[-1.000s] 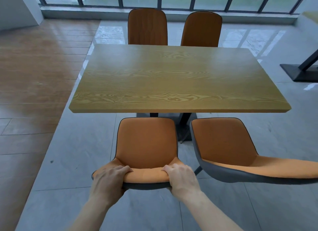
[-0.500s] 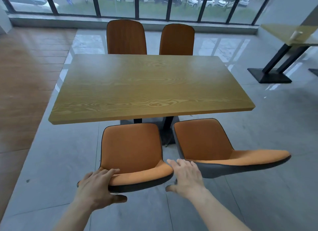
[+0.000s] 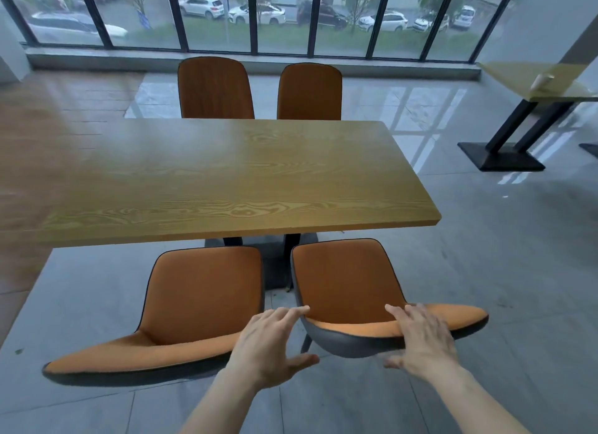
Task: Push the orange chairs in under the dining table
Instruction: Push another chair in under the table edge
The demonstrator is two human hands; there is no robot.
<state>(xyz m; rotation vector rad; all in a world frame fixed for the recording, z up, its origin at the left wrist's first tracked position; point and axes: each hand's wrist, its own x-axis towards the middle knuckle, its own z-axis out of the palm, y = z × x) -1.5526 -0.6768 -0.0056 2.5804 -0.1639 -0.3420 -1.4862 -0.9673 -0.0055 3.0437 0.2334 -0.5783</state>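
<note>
Reaching with both hands for the right-hand orange chair (image 3: 349,288) at lower centre of the frame: left hand (image 3: 275,346) spread open, fingertips touching the backrest's left edge; right hand (image 3: 420,339) open, laid flat over the backrest's top rim, gripping nothing. Seat partly under the dining table (image 3: 226,174). Left-hand orange chair (image 3: 200,301) just beside it, untouched.

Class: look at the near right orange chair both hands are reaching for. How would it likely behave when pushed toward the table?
The near right chair probably slides easily, since the tiled floor looks glossy. Its moulded shell looks stiff, so it should move as one piece. With the left hand and right hand high on the backrest, it might tip forward.
</note>
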